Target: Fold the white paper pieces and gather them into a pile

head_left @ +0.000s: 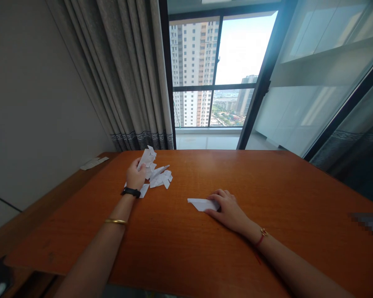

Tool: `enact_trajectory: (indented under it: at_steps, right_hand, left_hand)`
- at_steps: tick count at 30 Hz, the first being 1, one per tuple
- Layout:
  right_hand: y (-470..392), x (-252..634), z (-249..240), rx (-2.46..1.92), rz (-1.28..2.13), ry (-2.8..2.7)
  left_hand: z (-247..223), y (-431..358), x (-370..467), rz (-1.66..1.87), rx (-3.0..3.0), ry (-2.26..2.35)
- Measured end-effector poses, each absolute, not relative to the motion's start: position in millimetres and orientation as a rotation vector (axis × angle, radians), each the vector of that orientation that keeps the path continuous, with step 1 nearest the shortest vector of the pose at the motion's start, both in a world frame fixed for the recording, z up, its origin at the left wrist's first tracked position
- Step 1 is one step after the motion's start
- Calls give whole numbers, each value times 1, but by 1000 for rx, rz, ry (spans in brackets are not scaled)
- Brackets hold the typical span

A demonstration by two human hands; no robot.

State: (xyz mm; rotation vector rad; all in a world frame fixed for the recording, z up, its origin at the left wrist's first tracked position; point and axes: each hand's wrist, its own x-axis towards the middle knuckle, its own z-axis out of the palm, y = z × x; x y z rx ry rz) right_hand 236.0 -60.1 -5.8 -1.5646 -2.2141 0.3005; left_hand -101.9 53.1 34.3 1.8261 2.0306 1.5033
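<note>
One folded paper [200, 204] juts left from the right hand [229, 210], apparently pinched.

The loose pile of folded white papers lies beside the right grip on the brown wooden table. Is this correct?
Not quite: the head view shows the loose pile of folded white papers beside the left grip, not the right grip. It does lie on the brown wooden table.
</note>
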Motion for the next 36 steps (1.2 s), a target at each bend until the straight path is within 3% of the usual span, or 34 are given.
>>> enact_trajectory:
  at_steps: [3,8,16,28,36]
  right_hand:
    - [-60,236,-6,-1566,298,-2216]
    - [-60,236,-7,-1563,301,-2203]
    - [-62,235,-4,-1555,319,-2200]
    - [-62,235,-5,-1531,292,-2204]
    - [-62,235,-6,-1508,296,-2195]
  left_hand:
    - [31,53,-107,1546,1868,2041]
    - [19,51,-106,804,2126,2240]
    - [11,64,-63,358,2430,1979]
    - [10,64,-60,431,2428,2113]
    - [47,16,-31,1329,2807,1554]
